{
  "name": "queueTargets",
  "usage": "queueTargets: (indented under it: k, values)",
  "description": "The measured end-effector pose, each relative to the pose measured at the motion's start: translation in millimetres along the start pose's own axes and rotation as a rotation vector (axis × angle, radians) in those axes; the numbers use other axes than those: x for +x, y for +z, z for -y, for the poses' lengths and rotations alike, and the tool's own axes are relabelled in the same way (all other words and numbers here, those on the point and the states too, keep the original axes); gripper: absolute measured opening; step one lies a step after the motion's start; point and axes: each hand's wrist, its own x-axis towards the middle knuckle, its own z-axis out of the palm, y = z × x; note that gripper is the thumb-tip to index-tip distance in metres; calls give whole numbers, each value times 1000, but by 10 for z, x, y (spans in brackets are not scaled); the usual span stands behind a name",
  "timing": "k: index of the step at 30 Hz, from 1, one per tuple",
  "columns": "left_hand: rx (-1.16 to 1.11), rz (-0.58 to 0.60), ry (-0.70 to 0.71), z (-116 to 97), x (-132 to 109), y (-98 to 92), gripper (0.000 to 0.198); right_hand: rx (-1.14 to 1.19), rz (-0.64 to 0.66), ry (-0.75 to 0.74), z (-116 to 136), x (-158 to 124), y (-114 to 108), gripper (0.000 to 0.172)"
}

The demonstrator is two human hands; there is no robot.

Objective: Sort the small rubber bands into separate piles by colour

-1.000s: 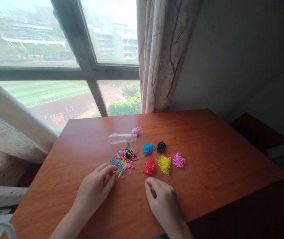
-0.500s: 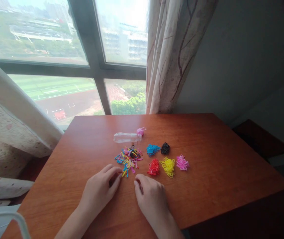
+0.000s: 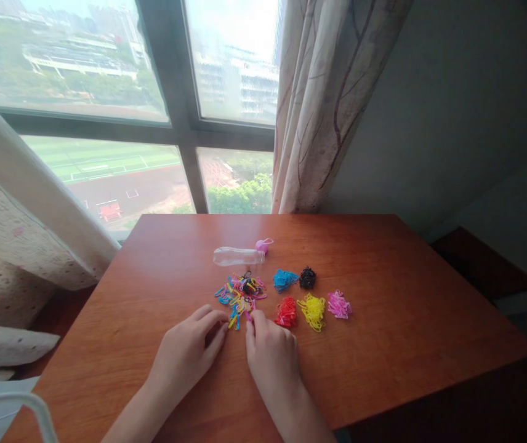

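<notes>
A mixed pile of small coloured clips (image 3: 240, 292) lies on the wooden table (image 3: 152, 277). My left hand (image 3: 192, 341) rests at the pile's lower left, fingertips pressed together beside a yellow clip; what they hold, if anything, is hidden. At the lower right edge, my right hand (image 3: 270, 347) has its thumb and index finger closed on a pink clip. Right of the mixed pile are sorted heaps: blue (image 3: 284, 280), black (image 3: 307, 277), red (image 3: 286, 311), yellow (image 3: 313, 311) and pink (image 3: 339, 304).
A clear bottle (image 3: 236, 256) lies on its side behind the piles, with a pink cap (image 3: 262, 247) by its mouth. Behind the table are a window (image 3: 185, 135) and curtains (image 3: 309, 111). A white curved tube (image 3: 37, 409) shows at lower left.
My right hand has moved forward and slightly left to the mixed pile and closed on a pink clip. My left hand has stayed nearly still. The view has shifted slightly.
</notes>
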Motion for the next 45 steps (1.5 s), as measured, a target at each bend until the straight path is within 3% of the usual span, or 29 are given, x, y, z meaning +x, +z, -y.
queueTargets:
  k: [5,12,17,23,27,38,45]
  values:
    - [-16,-13,15,-8,2,-14,22,65,-38,-20,-30,-25,0,9]
    - [-36,-16,19,-15,-4,-21,21,350,-192,-85,-244,-137,-93,22]
    - [-7,-2,28,-5,-15,-18,23,371,-335,0,-721,-183,-268,33]
    - [14,5,24,-11,-10,-22,25,169,-430,208,-1486,-175,-370,44]
    - [17,1,23,-17,2,-26,25,119,-445,291,-1746,-169,-366,47]
    - [23,-18,27,3,-2,-10,22,148,-436,303,-1730,-130,-314,52]
    - [18,-21,24,-18,-10,-28,23,245,-459,190,-1388,-180,-284,43]
